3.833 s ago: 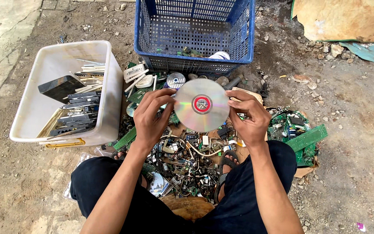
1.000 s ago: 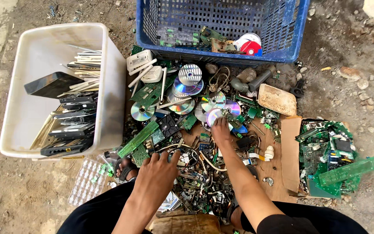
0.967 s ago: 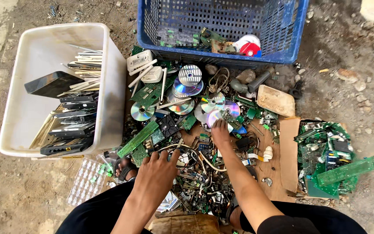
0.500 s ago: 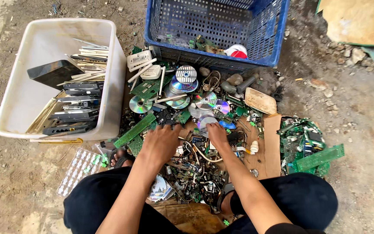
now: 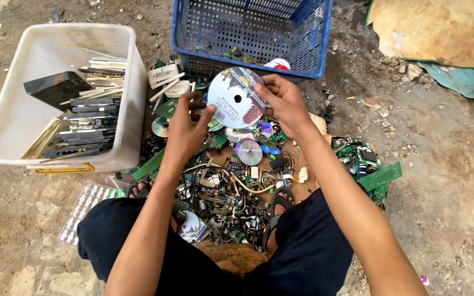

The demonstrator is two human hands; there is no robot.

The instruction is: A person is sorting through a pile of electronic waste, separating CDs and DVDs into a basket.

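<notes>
— What's around you, biggest first?

— The dirt ground [image 5: 456, 181] I'm squatting on. At eleven o'clock sits a white plastic tub [image 5: 39, 60] with flat dark drives and pale strips stacked against its right wall. At twelve o'clock stands a blue slatted crate [image 5: 297, 33], with a few scraps and a red-and-white piece on its floor. Between my knees, from the centre down to six o'clock, spreads a heap of electronic scrap [image 5: 220, 192]: wires, small parts, green circuit boards. More green boards [image 5: 368, 167] lie at three o'clock, just beside my right leg.

— And your hands?

— Both are up, just in front of the crate. My left hand [image 5: 186, 129] pinches the lower left edge of a printed disc [image 5: 237, 97] with thumb and fingertips. My right hand [image 5: 285, 101] grips its right edge, fingers curled over the rim. So each grip is closed on that disc, which is held tilted, printed face toward me, above the heap.

— Anything smaller?

— A shiny bare disc [image 5: 249, 152] lies on the scrap just below the held one, and another disc [image 5: 160, 126] lies at nine o'clock of my left hand, close to the tub.
</notes>
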